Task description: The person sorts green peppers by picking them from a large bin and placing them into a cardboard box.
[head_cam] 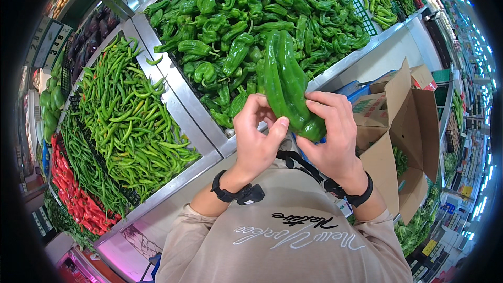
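Note:
A large glossy green pepper (pixel 285 82) is held up between my two hands, over the front edge of the produce counter. My left hand (pixel 257 133) pinches its lower left side, thumb and fingers close together. On the opposite side my right hand (pixel 332 129) has its fingertips and thumb against the pepper's lower right flank. Long grooves run down the pepper, and its lower end is rounded. Behind it lies a heap of wrinkled green peppers (pixel 204 43). I wear a dark band with a small device on each wrist.
Left of a metal divider (pixel 177 98) are thin green chilies (pixel 137 122), green beans (pixel 90 169) and red peppers (pixel 74 188). Eggplants (pixel 92 27) lie farther back. To my right stands an opened cardboard box (pixel 406 125) with greens inside. A metal rail (pixel 353 57) edges the counter.

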Action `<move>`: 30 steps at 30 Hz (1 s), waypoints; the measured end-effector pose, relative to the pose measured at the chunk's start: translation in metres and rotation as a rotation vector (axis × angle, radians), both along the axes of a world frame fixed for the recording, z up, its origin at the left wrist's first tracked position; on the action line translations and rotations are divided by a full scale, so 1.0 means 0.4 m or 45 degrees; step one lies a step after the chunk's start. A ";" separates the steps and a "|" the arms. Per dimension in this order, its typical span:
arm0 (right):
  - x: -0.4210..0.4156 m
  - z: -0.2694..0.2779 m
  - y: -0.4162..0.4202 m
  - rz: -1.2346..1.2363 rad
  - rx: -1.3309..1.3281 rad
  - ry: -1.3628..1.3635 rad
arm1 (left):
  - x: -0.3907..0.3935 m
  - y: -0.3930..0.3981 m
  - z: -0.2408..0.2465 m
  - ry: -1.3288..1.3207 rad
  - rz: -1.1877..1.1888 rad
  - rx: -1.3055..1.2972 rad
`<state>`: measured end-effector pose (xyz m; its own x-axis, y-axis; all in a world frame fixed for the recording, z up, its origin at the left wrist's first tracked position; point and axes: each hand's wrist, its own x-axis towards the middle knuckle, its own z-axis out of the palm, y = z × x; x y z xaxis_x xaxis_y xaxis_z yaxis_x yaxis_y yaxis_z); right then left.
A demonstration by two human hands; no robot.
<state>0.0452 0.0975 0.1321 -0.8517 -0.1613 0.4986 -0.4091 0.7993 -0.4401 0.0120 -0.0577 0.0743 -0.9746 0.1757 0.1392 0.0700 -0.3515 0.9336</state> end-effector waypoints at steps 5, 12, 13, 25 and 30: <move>-0.001 0.020 -0.002 0.040 -0.282 -0.210 | 0.000 0.004 -0.001 -0.030 0.016 0.013; -0.006 0.009 0.014 -0.027 -0.394 -0.179 | 0.013 0.004 0.031 -0.217 -0.129 -0.077; -0.006 0.007 0.015 -0.037 -0.387 -0.170 | 0.012 0.005 0.029 -0.212 -0.134 -0.080; -0.005 -0.012 0.010 -0.134 -0.359 -0.029 | 0.016 0.028 0.012 -0.224 -0.143 0.006; -0.006 -0.010 0.016 -0.148 -0.354 -0.052 | 0.015 0.036 0.014 -0.227 -0.137 -0.023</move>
<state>0.0429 0.1038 0.1281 -0.8769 0.0760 0.4747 -0.2995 0.6861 -0.6630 0.0179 -0.0435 0.0798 -0.9590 0.2810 -0.0377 -0.1337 -0.3310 0.9341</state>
